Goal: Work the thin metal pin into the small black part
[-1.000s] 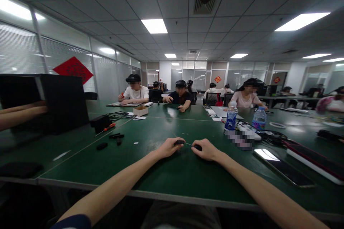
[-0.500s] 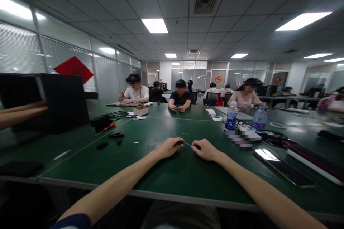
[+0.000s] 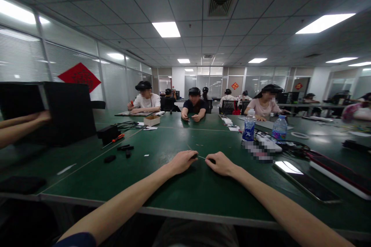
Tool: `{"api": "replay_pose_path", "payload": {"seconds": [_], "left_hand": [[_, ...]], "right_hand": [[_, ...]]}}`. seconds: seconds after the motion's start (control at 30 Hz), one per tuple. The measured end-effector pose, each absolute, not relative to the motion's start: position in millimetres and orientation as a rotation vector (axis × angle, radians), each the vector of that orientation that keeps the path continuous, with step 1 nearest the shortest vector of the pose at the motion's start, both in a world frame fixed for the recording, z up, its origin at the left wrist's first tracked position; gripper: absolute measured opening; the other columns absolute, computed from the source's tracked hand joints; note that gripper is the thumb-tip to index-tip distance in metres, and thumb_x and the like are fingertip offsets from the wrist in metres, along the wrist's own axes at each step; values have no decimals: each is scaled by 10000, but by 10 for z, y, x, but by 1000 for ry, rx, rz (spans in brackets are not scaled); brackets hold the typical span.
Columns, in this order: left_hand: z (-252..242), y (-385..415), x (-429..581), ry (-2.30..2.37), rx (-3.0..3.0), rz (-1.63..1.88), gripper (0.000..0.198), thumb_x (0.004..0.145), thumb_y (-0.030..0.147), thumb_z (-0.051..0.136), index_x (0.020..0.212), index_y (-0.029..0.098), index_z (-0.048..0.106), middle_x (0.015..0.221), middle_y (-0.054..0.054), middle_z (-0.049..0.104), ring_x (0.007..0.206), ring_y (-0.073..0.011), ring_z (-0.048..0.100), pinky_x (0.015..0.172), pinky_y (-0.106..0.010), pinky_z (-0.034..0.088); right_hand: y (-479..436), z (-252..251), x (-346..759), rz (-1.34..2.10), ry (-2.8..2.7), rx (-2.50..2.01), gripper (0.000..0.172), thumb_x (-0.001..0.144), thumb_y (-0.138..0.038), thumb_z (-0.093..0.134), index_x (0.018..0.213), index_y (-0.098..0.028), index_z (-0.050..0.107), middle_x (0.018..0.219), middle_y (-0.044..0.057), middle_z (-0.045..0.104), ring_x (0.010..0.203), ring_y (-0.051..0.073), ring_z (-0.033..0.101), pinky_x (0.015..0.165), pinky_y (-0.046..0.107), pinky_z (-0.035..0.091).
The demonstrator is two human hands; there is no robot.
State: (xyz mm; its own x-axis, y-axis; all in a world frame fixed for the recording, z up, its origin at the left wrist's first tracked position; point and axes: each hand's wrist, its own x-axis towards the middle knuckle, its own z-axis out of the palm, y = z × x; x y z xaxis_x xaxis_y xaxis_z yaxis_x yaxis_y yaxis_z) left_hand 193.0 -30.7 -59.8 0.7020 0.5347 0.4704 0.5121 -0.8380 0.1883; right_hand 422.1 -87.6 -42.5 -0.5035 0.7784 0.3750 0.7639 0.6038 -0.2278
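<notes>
My left hand (image 3: 184,161) rests on the green table (image 3: 203,191), its fingers closed around a small black piece (image 3: 194,156), mostly hidden by the thumb and fingers. Close on the right lies my right hand (image 3: 220,163), with curled fingers around another small dark piece (image 3: 212,160). A thin pale line (image 3: 201,157) shows in the narrow gap between both hands; I cannot tell if it is a rod joining the pieces. Several black parts (image 3: 126,150) lie left of my left hand, near a small white scrap (image 3: 146,155).
An orange-handled screwdriver (image 3: 118,138) and a black box-shaped device (image 3: 108,134) with cables lie left. Bottles (image 3: 249,127), cables and a phone (image 3: 307,182) stand or lie right. Another person's hands reach into a large black box (image 3: 71,114). Co-workers sit across the table.
My left fingers have shifted, covering more of the black piece. At far left, the other person's hand shows more at the box. A co-worker's hand at right has come down onto a flat board.
</notes>
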Motion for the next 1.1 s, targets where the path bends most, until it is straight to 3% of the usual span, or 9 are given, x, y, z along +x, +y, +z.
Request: {"api": "replay_pose_path", "payload": {"seconds": [0.23, 0.7, 1.1], "left_hand": [[-560, -294, 1900, 686, 2696, 798, 321, 881, 285, 485, 1184, 202, 551, 1129, -58, 613, 1013, -174, 570, 881, -277, 439], [-506, -355, 1893, 671, 2580, 805, 330, 884, 297, 468, 1179, 168, 540, 961, -54, 645, 751, -123, 595, 724, -234, 455], [-465, -405, 1886, 624, 2554, 803, 330, 891, 291, 445, 1183, 166, 535, 985, -65, 637, 745, -119, 592, 728, -238, 458]], "right_hand": [[-928, -360, 4276, 124, -2411, -1177, 287, 873, -349, 470, 960, -195, 696, 802, 35, 691, 661, 145, 607, 666, 241, 435], [-901, -378, 4308, 140, -2364, -1141, 267, 862, -337, 485, 934, -183, 691, 786, 19, 684, 638, 132, 594, 631, 231, 415], [-919, -335, 4322, 187, -2373, -1111, 259, 865, -326, 480, 921, -183, 688, 801, 17, 681, 657, 130, 593, 638, 229, 420]]}}
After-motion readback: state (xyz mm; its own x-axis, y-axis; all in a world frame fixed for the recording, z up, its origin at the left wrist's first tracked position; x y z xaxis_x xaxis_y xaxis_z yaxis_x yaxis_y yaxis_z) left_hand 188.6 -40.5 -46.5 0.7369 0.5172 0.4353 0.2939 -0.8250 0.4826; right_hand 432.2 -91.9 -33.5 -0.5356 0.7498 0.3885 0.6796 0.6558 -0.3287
